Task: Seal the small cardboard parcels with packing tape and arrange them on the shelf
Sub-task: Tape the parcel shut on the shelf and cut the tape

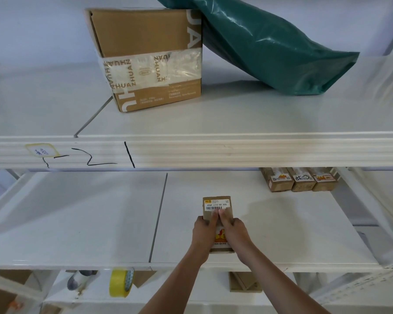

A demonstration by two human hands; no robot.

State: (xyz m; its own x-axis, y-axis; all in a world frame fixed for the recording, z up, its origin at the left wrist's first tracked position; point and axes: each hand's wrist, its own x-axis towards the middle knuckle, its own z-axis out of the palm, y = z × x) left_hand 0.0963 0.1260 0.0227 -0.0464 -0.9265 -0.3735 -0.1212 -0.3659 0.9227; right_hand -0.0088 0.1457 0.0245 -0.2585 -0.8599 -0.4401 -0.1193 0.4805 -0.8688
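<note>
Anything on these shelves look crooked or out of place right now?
Yes. On the upper shelf, the green plastic bag slumps across the top of the large taped carton, which sits skewed to the shelf edge. The three small parcels below stand neatly in a row.

Two bare forearms rising from the bottom centre of the frame, converging toward lower centre. Left hand (204, 232) palm down, back of the hand facing the camera, fingers curled over the left edge of the small parcel (217, 214), thumb stretched forward along its top. Right hand (234, 231) mirrored just beside it, fingers wrapped over the right edge, thumb laid forward on top. Thumb tips touching or nearly touching at the middle, near the printed label. Wrists straight, roughly level with each other, forearms angled inward in a narrow V. No sleeves visible.
</note>
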